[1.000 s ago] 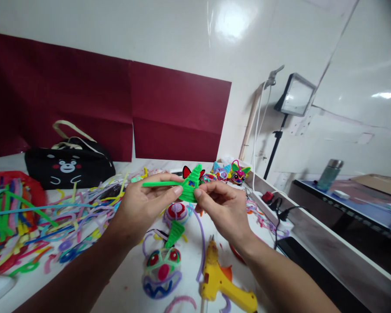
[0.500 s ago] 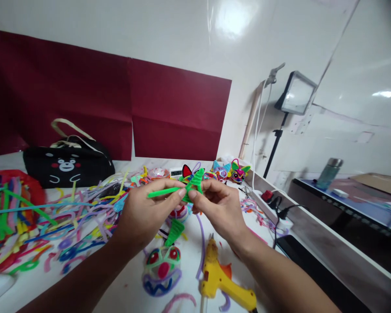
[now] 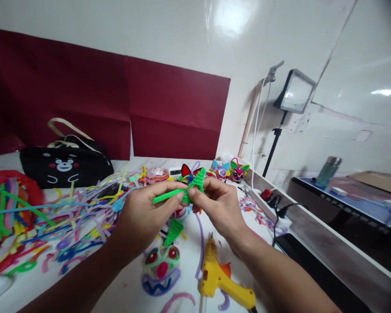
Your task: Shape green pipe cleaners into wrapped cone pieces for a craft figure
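Note:
Between my two hands, above the table, is a green pipe cleaner (image 3: 198, 178) folded into a zigzag, pointed shape with one straight loose end. My left hand (image 3: 150, 213) pinches it near that straight end, which sticks out to the left. On the other side, my right hand (image 3: 220, 206) grips the folded part between thumb and fingers. Below my hands lies a pipe-cleaner clown face (image 3: 161, 269) with a red nose and blue zigzag mouth. A finished green folded triangle (image 3: 173, 231) lies at its top. To its right rests a yellow glue gun (image 3: 211, 271).
Loose pipe cleaners (image 3: 84, 217) cover the left, beside a red bag (image 3: 35, 191) of more. A black bear bag (image 3: 65, 167) stands behind. Colourful animal faces (image 3: 237, 171) sit at the back. A power strip (image 3: 276, 213) and a black phone (image 3: 299, 248) are on the right.
The straight green end has tilted slightly and shifted a little to the right in my left fingers. Both hands keep their hold, and the view has shifted slightly.

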